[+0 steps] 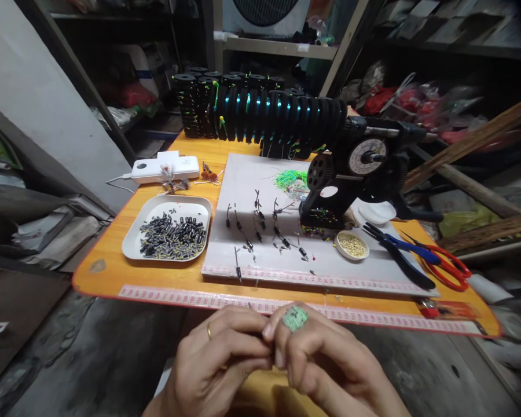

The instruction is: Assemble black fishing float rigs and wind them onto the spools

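Observation:
My left hand, with a gold ring, is closed in a pinch just in front of the table edge. Against its fingertips is my right hand, also pinching, with a green wrap round one finger. Whatever lies between the fingertips is too small and hidden to name. Beyond them, on a white board, lie several small black cylindrical parts with thin wires. A white tray of black and grey cylindrical pieces stands to the left. At the right is a small dish of gold-coloured bits.
A black machine carries a row of black spools at the back. Pliers and red-handled scissors lie at the right. A white power strip sits back left. Measuring tape runs along the front edge.

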`<state>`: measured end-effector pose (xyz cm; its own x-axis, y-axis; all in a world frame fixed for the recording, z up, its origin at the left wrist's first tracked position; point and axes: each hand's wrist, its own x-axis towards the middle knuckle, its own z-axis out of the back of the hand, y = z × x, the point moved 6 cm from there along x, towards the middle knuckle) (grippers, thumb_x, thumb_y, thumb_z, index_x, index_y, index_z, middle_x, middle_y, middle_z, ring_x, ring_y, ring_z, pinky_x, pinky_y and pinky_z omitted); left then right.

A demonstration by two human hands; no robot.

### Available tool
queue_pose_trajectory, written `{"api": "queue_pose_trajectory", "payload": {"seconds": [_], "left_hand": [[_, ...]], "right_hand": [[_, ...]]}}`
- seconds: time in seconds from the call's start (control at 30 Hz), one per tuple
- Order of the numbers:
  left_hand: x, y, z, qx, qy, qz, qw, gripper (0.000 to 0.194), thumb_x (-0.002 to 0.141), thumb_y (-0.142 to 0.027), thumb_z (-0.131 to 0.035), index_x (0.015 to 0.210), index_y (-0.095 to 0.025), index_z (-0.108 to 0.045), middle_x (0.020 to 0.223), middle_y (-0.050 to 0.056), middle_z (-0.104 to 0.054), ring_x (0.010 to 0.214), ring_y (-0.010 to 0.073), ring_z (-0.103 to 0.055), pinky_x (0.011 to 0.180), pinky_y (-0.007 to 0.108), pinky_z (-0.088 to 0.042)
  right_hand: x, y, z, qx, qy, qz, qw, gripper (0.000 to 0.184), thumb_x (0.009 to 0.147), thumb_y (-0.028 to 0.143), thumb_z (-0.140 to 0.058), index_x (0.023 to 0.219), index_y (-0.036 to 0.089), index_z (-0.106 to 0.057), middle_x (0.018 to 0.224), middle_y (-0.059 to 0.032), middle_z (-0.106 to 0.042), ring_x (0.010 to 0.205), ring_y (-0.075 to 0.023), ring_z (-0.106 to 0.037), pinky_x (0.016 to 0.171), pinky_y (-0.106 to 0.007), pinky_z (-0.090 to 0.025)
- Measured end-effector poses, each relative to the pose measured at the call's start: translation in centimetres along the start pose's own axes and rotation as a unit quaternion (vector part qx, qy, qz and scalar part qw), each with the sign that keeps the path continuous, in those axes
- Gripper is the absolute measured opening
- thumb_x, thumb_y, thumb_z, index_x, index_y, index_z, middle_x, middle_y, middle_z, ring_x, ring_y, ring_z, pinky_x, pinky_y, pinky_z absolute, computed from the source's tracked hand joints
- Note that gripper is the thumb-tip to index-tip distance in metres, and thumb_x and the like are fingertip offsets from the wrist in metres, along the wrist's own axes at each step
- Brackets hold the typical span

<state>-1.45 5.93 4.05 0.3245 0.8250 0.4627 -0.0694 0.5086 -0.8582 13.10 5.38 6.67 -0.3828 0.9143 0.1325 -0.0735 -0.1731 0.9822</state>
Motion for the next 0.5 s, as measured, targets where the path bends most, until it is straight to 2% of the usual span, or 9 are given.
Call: {"api": "queue_pose_trajectory", "payload": {"seconds": [0.07,0.13,0.2,0.27,0.33,0.4,0.5], "left_hand": [[-0.1,0.4,0.3,0.051,0.010,0.010,0.999,0.026,0.079,-0.002,-0.066,0.094,-0.023,-0.070,0.110,0.008,-0.068,0.097,0.0191,-0.067,0.085,0.025,-0.054],[-0.1,0.6,0.7,0.094,-0.006,0.005,0.996,0.022,0.079,-0.006,-0.067,0.092,-0.023,-0.072,0.119,0.009,-0.061,0.100,0.0184,-0.065,0.088,0.025,-0.053],[-0.1,0.4,1.0,0.122,-0.034,-0.019,0.992,0.019,0.079,-0.009,-0.069,0.090,-0.023,-0.074,0.113,0.008,-0.057,0.093,0.0166,-0.065,0.083,0.023,-0.054],[-0.2,0.2,1.0,0.137,-0.049,-0.029,0.989,0.021,0.079,-0.008,-0.068,0.092,-0.022,-0.074,0.099,0.006,-0.057,0.081,0.0137,-0.065,0.071,0.020,-0.055],[-0.2,0.5,0.6,0.115,-0.041,0.001,0.993,0.026,0.079,-0.004,-0.066,0.096,-0.023,-0.074,0.087,0.005,-0.060,0.073,0.0127,-0.065,0.063,0.018,-0.055],[-0.3,1.0,0.4,0.064,-0.047,0.055,0.995,0.028,0.079,-0.003,-0.065,0.095,-0.024,-0.074,0.082,0.004,-0.066,0.072,0.0136,-0.067,0.062,0.018,-0.055],[-0.4,1.7,0.4,-0.036,-0.107,0.147,0.983,0.022,0.079,-0.006,-0.066,0.083,-0.026,-0.075,0.076,0.001,-0.069,0.066,0.0126,-0.067,0.060,0.018,-0.055]], "right_hand": [[0.0,-0.2,-0.2,0.074,0.019,-0.014,0.997,0.019,0.093,0.033,-0.054,0.077,0.024,-0.056,0.085,-0.0013,-0.059,0.086,-0.0157,-0.060,0.080,-0.028,-0.050],[-0.1,-0.4,-0.4,0.125,0.035,-0.022,0.991,0.021,0.093,0.036,-0.053,0.076,0.024,-0.055,0.086,-0.0014,-0.059,0.087,-0.0160,-0.061,0.081,-0.030,-0.050],[-0.2,-0.6,-0.6,0.135,0.053,-0.020,0.989,0.022,0.094,0.035,-0.051,0.076,0.024,-0.055,0.083,-0.0013,-0.060,0.083,-0.0153,-0.060,0.078,-0.031,-0.051],[-0.3,-1.0,-0.5,0.098,0.045,-0.015,0.994,0.020,0.094,0.033,-0.052,0.077,0.024,-0.057,0.079,-0.0013,-0.059,0.078,-0.0144,-0.059,0.074,-0.029,-0.049],[-0.2,-1.4,-0.2,0.042,0.006,-0.017,0.999,0.019,0.092,0.032,-0.056,0.075,0.023,-0.061,0.074,-0.0014,-0.058,0.073,-0.0138,-0.057,0.070,-0.026,-0.048],[0.0,-2.0,0.0,0.033,-0.037,-0.043,0.998,0.016,0.089,0.030,-0.060,0.075,0.022,-0.064,0.073,-0.0018,-0.059,0.071,-0.0134,-0.057,0.067,-0.025,-0.047],[0.2,-3.5,-0.2,0.131,-0.083,-0.127,0.980,0.007,0.085,0.028,-0.066,0.085,0.022,-0.062,0.074,0.0003,-0.060,0.068,-0.0113,-0.059,0.062,-0.021,-0.047]]}}
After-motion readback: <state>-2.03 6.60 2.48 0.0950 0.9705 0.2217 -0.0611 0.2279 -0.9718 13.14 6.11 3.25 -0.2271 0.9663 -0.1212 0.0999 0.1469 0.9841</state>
